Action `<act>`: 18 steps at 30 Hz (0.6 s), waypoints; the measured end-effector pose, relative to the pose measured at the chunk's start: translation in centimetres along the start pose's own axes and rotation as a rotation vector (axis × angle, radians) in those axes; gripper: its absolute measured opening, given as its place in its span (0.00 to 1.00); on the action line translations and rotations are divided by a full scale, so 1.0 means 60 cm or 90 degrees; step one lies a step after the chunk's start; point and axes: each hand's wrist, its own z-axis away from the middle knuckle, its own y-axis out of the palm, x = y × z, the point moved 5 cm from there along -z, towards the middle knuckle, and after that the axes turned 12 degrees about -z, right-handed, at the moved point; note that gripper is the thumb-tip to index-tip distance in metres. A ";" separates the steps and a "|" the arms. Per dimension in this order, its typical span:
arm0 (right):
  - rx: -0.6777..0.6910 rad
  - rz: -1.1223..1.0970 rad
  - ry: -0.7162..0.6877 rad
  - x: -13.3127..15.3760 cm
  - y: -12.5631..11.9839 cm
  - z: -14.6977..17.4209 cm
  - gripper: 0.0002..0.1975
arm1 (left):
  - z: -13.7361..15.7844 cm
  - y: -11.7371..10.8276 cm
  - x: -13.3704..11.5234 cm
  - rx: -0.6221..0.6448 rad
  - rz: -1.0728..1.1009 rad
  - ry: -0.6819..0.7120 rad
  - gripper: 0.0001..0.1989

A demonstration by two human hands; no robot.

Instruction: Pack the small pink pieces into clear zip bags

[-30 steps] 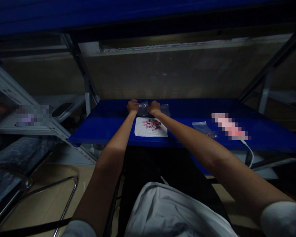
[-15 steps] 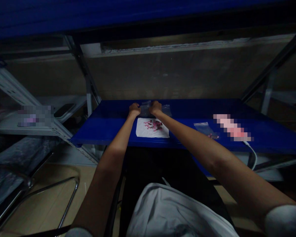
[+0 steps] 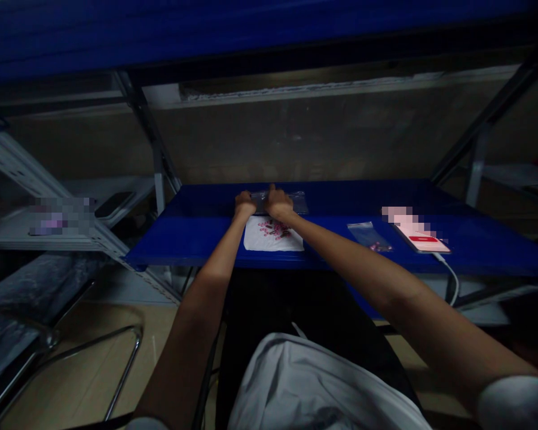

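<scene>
My left hand [image 3: 244, 205] is closed at the left edge of a clear plastic bag [image 3: 300, 202], lying on the blue table. On the middle of the bag, my right hand [image 3: 278, 203] has its fingers curled down against the plastic, partly hiding it. Just in front of both hands lies a white sheet [image 3: 256, 240], perhaps a tissue. Small pink pieces and a few dark oblong ones [image 3: 273, 229] are scattered over it; my right wrist overlaps its far edge.
To the right, another clear zip bag [image 3: 368, 234] holds a few small pink pieces. Beyond it lies a phone [image 3: 424, 239] with a white cable [image 3: 452, 280]. Blue shelving [image 3: 251, 36] hangs overhead. A side shelf [image 3: 9, 236] at left holds a dark phone-like object [image 3: 114, 204].
My right hand has shifted slightly left, toward my left hand, and its fingers now curl lower over the bag. The view has also shifted a little. The scattered pieces stay put.
</scene>
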 end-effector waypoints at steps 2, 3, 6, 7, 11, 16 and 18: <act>-0.028 0.033 -0.030 -0.001 -0.019 0.018 0.26 | 0.013 -0.008 -0.006 -0.018 -0.020 0.012 0.19; -0.038 0.041 -0.054 -0.005 -0.032 0.030 0.26 | 0.022 -0.014 -0.011 -0.033 -0.027 0.019 0.21; -0.062 0.043 -0.110 -0.044 -0.089 0.071 0.26 | 0.056 -0.027 -0.049 -0.099 -0.035 0.082 0.22; -0.075 0.052 -0.115 -0.066 -0.116 0.084 0.25 | 0.071 -0.025 -0.070 -0.114 -0.029 0.122 0.19; -0.067 0.151 -0.068 -0.180 -0.231 0.132 0.19 | 0.145 0.043 -0.185 0.017 0.075 0.320 0.09; 0.002 0.334 0.095 -0.297 -0.337 0.172 0.16 | 0.253 0.191 -0.311 0.203 -0.077 0.482 0.17; 0.032 0.363 0.130 -0.318 -0.352 0.184 0.15 | 0.277 0.232 -0.330 0.231 -0.156 0.458 0.19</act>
